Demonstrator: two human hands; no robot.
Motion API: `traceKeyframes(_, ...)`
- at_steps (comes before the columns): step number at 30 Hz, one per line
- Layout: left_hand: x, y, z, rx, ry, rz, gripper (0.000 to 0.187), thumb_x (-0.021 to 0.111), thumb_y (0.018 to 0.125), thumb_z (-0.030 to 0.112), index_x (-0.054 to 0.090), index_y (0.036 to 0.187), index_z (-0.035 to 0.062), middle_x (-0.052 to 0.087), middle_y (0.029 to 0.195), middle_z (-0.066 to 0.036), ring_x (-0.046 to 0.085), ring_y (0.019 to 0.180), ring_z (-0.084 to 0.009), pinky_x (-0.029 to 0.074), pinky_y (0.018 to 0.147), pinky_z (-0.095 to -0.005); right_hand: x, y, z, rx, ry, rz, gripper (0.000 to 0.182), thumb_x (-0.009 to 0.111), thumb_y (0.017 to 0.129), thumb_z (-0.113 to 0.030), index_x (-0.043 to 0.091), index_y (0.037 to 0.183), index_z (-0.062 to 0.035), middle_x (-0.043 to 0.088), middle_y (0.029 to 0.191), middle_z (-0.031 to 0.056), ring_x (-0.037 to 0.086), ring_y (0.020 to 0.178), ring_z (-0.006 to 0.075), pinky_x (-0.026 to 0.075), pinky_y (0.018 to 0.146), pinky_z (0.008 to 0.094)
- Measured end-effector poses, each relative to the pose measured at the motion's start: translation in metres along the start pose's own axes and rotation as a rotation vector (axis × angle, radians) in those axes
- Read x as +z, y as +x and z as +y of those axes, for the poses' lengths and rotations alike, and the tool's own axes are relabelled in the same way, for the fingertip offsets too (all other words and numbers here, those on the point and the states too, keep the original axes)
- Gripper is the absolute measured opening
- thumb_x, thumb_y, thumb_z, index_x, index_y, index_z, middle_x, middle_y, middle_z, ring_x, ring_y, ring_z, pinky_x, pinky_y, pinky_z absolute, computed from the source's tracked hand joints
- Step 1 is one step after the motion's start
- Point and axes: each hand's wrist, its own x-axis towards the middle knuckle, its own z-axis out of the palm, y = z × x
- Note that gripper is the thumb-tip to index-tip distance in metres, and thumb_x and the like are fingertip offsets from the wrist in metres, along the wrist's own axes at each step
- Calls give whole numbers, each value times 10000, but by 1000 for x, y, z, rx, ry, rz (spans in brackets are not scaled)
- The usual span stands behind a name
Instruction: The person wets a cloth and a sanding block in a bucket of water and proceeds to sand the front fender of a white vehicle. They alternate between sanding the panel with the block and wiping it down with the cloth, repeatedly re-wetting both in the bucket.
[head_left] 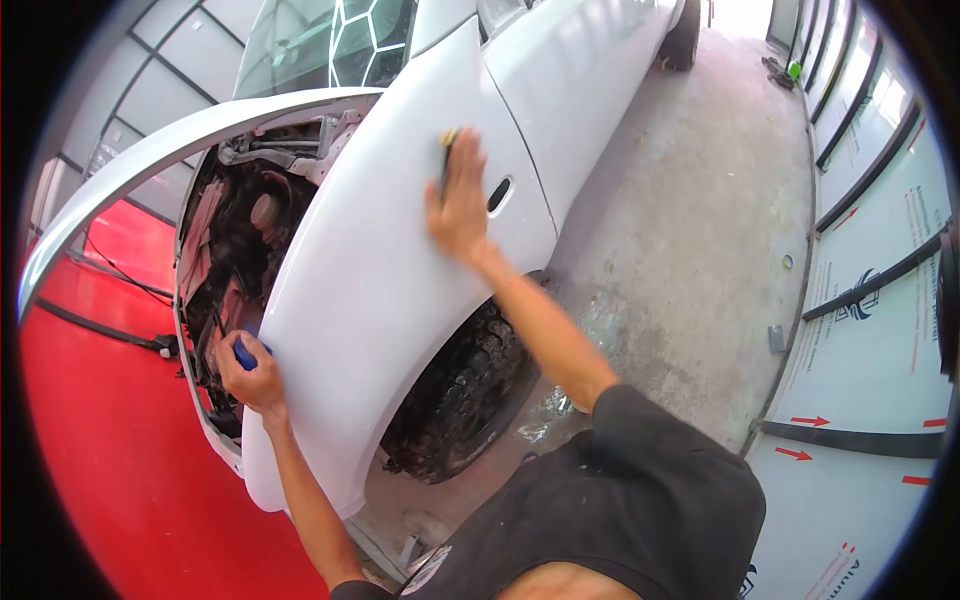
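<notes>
A white car fender (370, 290) curves across the middle of the view. My right hand (460, 205), slightly blurred, lies along its upper surface, left of the small oval slot (500, 194). Under its fingers is a narrow dark block with a yellow end (447, 138), pressed to the paint; most of it is covered by the hand. At the fender's inner edge, beside the engine bay (250, 215), my left hand (252, 375) is closed around a blue object (245, 352). Its exact kind is hidden by the fingers.
The raised hood (180, 130) arches over the engine bay at left. Below the fender sits a dirty tyre (465, 395). Wet patches mark the concrete floor (680, 230). Panelled walls (860, 370) stand at right, and a red surface (110, 430) at left.
</notes>
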Motion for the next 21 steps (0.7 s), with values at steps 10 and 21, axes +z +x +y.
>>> traceKeyframes(10, 0, 1, 3, -6, 5, 1, 157, 624, 979, 111, 655, 1008, -40, 679, 961, -185, 666, 881, -387, 530, 819, -447, 8, -48, -41, -100, 43, -143, 829, 444, 1068, -355, 77, 1624, 137, 55, 1719, 329, 35, 1610, 471, 3, 1307, 550)
traceKeyframes(21, 1, 1, -3, 30, -4, 17, 139, 630, 961, 95, 657, 1003, -35, 670, 961, -186, 662, 889, -397, 524, 825, -454, 18, -58, -65, -100, 74, -158, 847, 439, 1060, -377, 52, 1647, 94, 66, 1734, 298, 23, 1620, 449, -37, 1305, 524)
